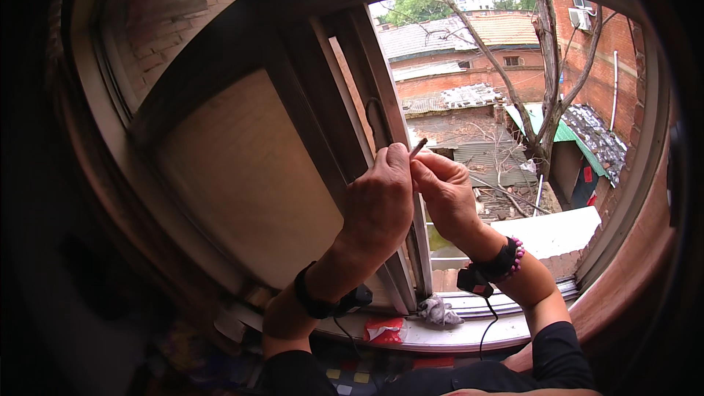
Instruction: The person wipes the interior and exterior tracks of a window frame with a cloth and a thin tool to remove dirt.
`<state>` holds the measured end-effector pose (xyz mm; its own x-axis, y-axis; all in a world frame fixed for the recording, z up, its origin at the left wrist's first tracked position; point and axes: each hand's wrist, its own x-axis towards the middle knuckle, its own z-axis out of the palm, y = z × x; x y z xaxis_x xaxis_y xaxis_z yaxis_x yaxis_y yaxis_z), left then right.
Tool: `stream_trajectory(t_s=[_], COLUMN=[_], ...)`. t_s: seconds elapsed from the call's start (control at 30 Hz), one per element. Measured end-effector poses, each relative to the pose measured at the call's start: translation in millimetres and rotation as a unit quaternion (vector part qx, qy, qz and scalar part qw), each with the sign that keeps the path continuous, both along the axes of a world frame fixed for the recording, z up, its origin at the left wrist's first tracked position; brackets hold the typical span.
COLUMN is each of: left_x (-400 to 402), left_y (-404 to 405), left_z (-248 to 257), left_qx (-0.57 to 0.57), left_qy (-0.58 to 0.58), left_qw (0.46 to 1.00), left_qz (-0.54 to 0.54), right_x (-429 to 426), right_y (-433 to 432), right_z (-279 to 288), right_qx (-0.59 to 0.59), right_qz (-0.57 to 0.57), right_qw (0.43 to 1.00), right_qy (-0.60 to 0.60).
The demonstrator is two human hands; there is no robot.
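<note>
Both hands are raised together at the vertical frame [385, 82] of a sliding window. My left hand [379, 203] has its back to the camera, its fingers curled and mostly hidden. Close against it, my right hand [448, 192] pinches with thumb and fingertips. A short, thin, dark-tipped piece [419, 147] sticks up between the hands; its kind is unclear, and which hand bears it cannot be told. Just above the left hand, a dark curved strip or cord [374, 113] runs along the frame. Each wrist wears a black strap with a small cabled device.
On the white windowsill [467, 335] lie a crumpled grey cloth [440, 311] and a red and white packet [385, 330]. The window is open on the right, above rooftops and a bare tree [548, 66]. A tan pane [247, 176] stands at left.
</note>
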<state>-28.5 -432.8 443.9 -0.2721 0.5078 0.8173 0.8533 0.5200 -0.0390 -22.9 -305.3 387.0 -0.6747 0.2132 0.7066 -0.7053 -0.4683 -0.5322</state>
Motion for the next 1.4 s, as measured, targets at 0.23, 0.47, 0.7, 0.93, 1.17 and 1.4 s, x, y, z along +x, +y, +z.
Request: stream_trajectory(t_s=[0.23, 0.47, 0.7, 0.93, 1.17, 1.4], left_x=[10, -10, -17, -32, -41, -41], left_y=[-11, 0, 18, 29, 35, 39], left_z=[0, -52, -58, -33, -28, -25], left_qx=[-0.027, 0.098, 0.150, 0.180, 0.184, 0.183], left_qy=[-0.070, -0.066, -0.102, 0.018, 0.020, 0.053], left_qw=[0.996, 0.985, 0.964, 0.970, 0.974, 0.978], left_qz=[-0.040, -0.125, -0.196, -0.161, -0.129, -0.089], right_x=[12, 11, 5, -7, -5, -2], right_y=[17, 49, 45, 40, 40, 40], right_z=[19, 50, 91, 112, 121, 122], right_qx=[0.081, 0.372, 0.546, 0.535, 0.545, 0.560], right_qz=[-0.056, -0.384, -0.572, -0.564, -0.567, -0.580], right_qw=[0.995, 0.845, 0.595, 0.607, 0.593, 0.570], right_qy=[-0.028, 0.012, 0.146, 0.165, 0.171, 0.159])
